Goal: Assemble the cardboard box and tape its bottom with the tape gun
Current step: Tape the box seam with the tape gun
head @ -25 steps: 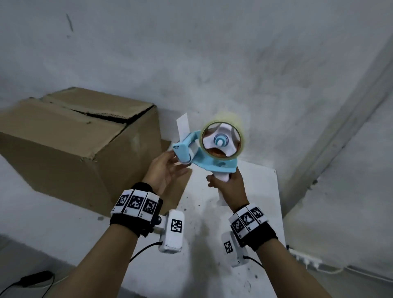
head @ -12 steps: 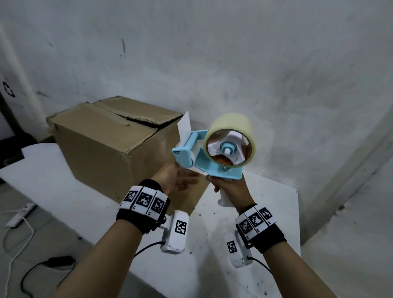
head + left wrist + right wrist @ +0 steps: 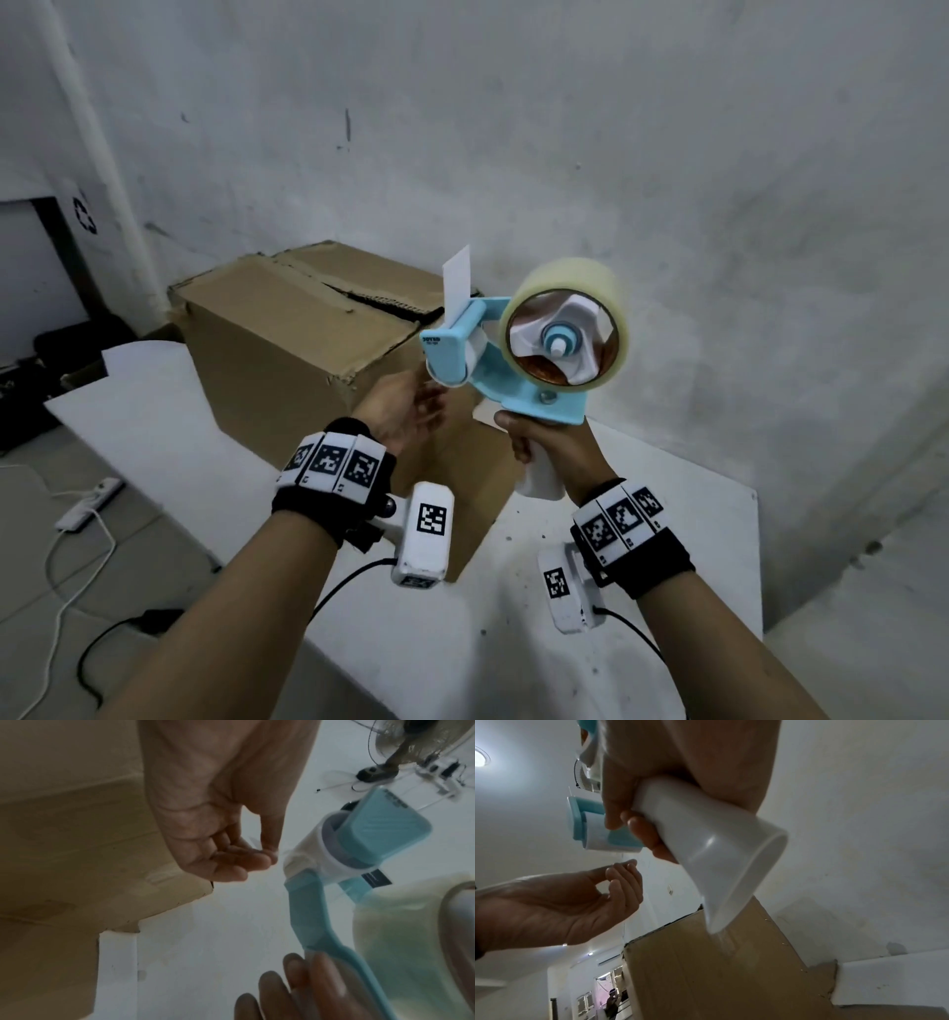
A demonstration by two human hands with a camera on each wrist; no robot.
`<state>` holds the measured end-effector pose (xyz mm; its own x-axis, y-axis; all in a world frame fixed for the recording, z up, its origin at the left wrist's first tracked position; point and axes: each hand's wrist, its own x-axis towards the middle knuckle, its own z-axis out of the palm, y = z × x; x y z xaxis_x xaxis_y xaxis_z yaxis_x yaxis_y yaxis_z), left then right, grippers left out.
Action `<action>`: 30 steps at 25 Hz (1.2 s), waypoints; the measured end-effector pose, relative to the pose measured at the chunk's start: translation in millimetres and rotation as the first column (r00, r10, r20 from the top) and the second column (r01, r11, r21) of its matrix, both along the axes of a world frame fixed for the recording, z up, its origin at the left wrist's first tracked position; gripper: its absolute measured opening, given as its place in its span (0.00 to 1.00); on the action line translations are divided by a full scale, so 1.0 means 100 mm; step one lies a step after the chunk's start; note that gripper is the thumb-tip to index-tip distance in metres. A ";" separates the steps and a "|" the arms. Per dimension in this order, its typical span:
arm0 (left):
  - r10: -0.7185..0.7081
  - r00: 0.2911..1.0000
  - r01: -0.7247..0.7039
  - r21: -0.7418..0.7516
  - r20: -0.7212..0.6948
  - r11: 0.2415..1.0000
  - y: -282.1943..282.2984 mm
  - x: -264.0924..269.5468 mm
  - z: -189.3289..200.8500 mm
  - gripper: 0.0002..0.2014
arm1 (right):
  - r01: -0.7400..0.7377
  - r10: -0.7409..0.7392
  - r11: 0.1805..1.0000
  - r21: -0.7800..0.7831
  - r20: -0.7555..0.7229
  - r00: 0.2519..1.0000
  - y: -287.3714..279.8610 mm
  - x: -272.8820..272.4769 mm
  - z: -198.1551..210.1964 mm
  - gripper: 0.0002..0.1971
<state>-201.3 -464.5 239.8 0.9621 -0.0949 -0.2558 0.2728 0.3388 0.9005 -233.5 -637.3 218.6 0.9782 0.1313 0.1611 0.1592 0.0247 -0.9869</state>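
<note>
A brown cardboard box (image 3: 308, 354) stands on the white table (image 3: 667, 565), its top flaps folded shut with a ragged gap along the seam. My right hand (image 3: 534, 442) grips the white handle (image 3: 706, 845) of the blue tape gun (image 3: 518, 395), held upright in the air to the right of the box. The clear tape roll (image 3: 570, 288) faces me. My left hand (image 3: 431, 406) is just under the gun's white roller (image 3: 308, 854). Its thumb and fingertips (image 3: 264, 852) pinch together on what looks like the loose clear tape end.
A loose cardboard flap (image 3: 462, 493) juts out at the box's foot, between my wrists. The wall is close behind the box. On the floor at the left lie a power strip (image 3: 87, 506) and cables. The table's left edge falls away below my left forearm.
My left hand has come off the roller and drawn back a little below it. The tape gun has turned, so the roll's side shows more. My view has swung left, bringing the box toward the middle.
</note>
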 end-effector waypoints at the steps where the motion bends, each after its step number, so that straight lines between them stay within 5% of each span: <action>1: 0.015 1.000 -0.015 -0.003 0.024 1.000 0.04 0.04 0.03 0.13 | -0.011 0.011 1.000 0.013 -0.006 1.000 0.05 0.02 0.03 0.17; 5: 0.016 0.970 -0.074 0.234 0.242 0.969 0.28 0.26 0.25 0.12 | -0.039 0.038 0.998 0.057 0.019 0.999 0.22 0.22 0.10 0.06; 9: -0.108 0.851 -0.313 0.661 0.514 0.682 0.72 0.59 0.55 0.14 | -0.100 0.100 0.995 0.027 0.006 0.995 0.57 0.46 0.23 0.11; 13: -0.058 0.807 -0.461 0.689 0.588 0.560 1.29 1.08 0.82 0.12 | -0.028 0.043 0.992 -0.122 0.126 0.991 1.14 0.74 0.62 0.16; 18: 0.102 0.816 -0.497 0.600 0.569 0.626 2.21 1.75 1.00 0.09 | -0.061 0.091 0.965 -0.254 0.107 0.990 1.74 1.16 1.02 0.18; 24: 0.023 0.873 -0.409 0.704 0.488 0.581 2.88 2.52 0.95 0.07 | -0.115 0.122 0.890 -0.440 -0.012 0.992 2.31 1.70 1.30 0.07; 29: 0.027 0.893 -0.375 0.712 0.449 0.594 3.27 2.94 0.94 0.15 | -0.151 0.092 0.906 -0.397 -0.163 0.982 2.09 1.86 1.42 0.13; 30: 0.013 0.928 -0.304 0.735 0.373 0.605 3.47 3.67 0.88 0.16 | -0.157 0.085 0.926 -0.344 -0.216 0.973 2.17 2.62 1.28 0.13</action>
